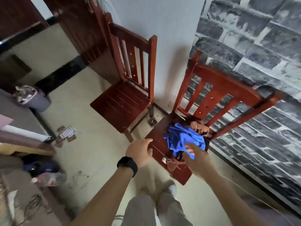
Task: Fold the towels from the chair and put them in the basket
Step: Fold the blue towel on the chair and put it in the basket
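A crumpled blue towel lies on the seat of a red wooden chair near the brick-pattern wall. Brown towels sit behind it, and another brown piece hangs at the seat's front. My right hand reaches onto the blue towel's near edge, fingers spread and touching the cloth. Over the seat's left edge hovers my left hand, a black watch on its wrist, fingers relaxed and holding nothing. No basket is in view.
A second red wooden chair stands bare to the left against the white wall. A full grey waste bin, scattered cards, a plastic bottle and cables lie on the floor at left. My legs are below.
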Demonstrator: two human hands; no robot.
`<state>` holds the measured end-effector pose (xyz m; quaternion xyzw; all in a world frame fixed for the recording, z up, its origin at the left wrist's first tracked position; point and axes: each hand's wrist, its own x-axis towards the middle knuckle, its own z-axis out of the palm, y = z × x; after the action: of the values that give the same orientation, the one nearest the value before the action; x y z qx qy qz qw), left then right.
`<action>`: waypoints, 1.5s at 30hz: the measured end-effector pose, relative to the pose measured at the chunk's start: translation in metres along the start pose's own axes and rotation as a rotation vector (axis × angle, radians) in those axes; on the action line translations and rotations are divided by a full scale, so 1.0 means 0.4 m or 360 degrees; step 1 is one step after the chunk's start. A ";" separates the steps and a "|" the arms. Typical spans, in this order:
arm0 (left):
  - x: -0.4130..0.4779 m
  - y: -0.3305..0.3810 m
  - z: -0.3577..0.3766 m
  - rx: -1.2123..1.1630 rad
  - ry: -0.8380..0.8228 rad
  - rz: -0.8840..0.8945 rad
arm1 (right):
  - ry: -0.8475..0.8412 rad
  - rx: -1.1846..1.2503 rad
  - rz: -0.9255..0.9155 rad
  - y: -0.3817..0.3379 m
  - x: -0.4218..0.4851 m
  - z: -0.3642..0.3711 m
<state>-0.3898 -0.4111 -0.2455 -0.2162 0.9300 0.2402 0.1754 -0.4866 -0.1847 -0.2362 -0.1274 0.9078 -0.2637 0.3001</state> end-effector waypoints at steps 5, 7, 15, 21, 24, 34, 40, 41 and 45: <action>0.246 -0.068 0.074 0.0206 -0.0196 0.0136 | -0.0009 -0.0080 0.0289 0.042 0.220 0.093; 0.352 -0.098 0.121 0.0338 -0.0330 0.0189 | -0.0022 -0.0123 0.0416 0.073 0.299 0.135; 0.686 -0.211 0.386 0.0677 -0.0545 0.0484 | 0.0415 -0.0054 0.0727 0.195 0.573 0.303; 0.777 -0.319 0.548 0.0853 -0.0743 0.0707 | 0.0796 -0.0067 0.0788 0.281 0.675 0.436; 0.770 -0.346 0.556 0.0867 -0.0788 0.0741 | 0.0880 0.0053 0.0807 0.282 0.658 0.462; 0.799 -0.158 0.286 0.0411 -0.0849 0.0578 | 0.1171 0.0418 0.0823 0.099 0.442 0.239; 0.670 0.050 -0.006 -0.0526 -0.0632 0.0814 | 0.1275 0.0566 0.0651 -0.073 0.301 0.073; 0.642 0.082 -0.055 -0.0614 -0.0651 0.0873 | 0.1288 0.0581 0.0610 -0.102 0.280 0.049; 0.530 0.170 -0.241 -0.0672 -0.0607 0.0966 | 0.1355 0.0696 0.0461 -0.224 0.191 -0.029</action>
<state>-0.6236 -0.4752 -0.2321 0.0849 0.8326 0.5022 0.2177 -0.5475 -0.2840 -0.2151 0.1848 0.8816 -0.4322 -0.0439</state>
